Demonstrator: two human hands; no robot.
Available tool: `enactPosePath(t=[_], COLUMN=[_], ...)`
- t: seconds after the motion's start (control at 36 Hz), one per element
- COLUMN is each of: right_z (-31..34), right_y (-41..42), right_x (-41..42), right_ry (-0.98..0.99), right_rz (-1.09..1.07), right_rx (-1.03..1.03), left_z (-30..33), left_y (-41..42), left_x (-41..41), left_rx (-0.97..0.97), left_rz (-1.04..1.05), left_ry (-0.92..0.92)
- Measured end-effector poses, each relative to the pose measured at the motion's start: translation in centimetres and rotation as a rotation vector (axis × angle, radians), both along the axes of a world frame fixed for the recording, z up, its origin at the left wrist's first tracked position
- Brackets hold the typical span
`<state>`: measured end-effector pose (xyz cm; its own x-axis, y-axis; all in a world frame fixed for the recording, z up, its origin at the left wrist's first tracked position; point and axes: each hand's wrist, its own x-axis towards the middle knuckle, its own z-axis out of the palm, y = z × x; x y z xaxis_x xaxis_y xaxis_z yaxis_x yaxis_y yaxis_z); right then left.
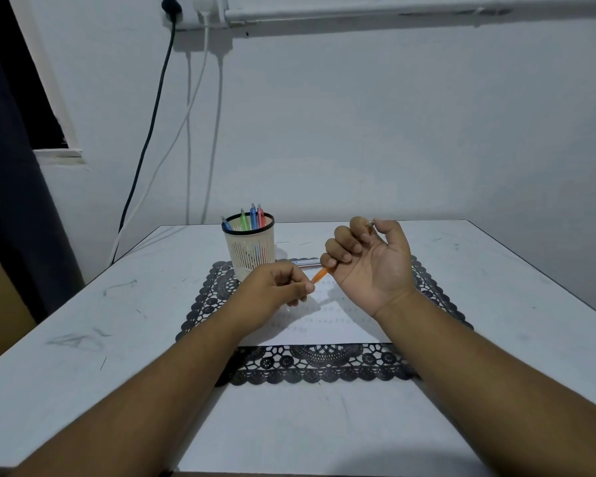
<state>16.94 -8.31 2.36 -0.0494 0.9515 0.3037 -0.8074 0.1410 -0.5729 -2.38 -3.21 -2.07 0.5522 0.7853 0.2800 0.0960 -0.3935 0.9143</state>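
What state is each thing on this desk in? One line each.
Orange pen: gripped in the right hand, slanted.
Left hand: fingers curled beside the pen's lower end; contact unclear.
Cup: upright, holding coloured pens.
Mat: flat on the table.
Paper: flat on the mat, marked.

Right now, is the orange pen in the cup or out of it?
Out. The right hand grips the orange pen above the paper; the cup stands apart, holding other pens.
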Motion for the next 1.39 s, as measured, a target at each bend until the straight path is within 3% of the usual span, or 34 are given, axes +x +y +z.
enactPosePath(t=[1.06,1.39], right_z=[-0.12,-0.36], right_y=[-0.14,0.47], right_x=[0.35,0.01], right_ry=[-0.044,-0.024], right_rz=[0.04,-0.07], right_rx=[0.045,-0.168], left_z=[0.54,0.38], left_y=[-0.3,0.12], left_x=[0.01,-0.16], left_rx=[0.004,0.003], left_rz=[-0.006,0.103], left_ry=[0.021,0.018])
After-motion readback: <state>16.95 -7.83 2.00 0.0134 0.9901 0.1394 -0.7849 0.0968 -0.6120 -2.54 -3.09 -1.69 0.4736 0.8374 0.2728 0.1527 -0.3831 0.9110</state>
